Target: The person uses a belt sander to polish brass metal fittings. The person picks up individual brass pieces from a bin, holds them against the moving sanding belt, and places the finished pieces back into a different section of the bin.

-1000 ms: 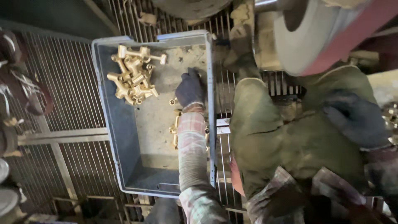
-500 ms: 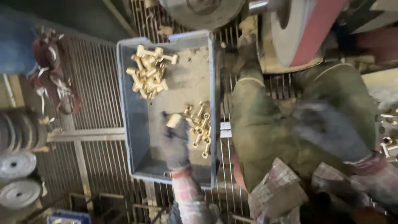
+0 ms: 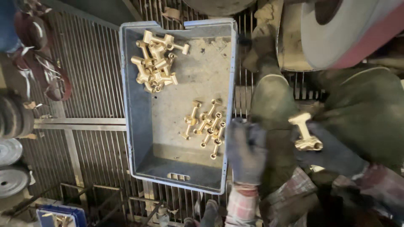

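Note:
A grey plastic crate stands on a metal grate floor. It holds two heaps of brass T-shaped fittings, one at the far left and one at the near right. My left hand, in a dark glove and blurred, is over the crate's right rim, next to the nearer heap. Whether it holds anything does not show. My right hand, also gloved, grips a single brass fitting above my lap, between my green-clad knees.
A large wheel with a reddish belt sits at the top right. Round metal discs lie at the left edge, with straps above them. A blue box is at the bottom left. A rail crosses the grate.
My left hand has drawn back out of the crate to its right rim. A brass fitting now shows in my right hand. The view has shifted left.

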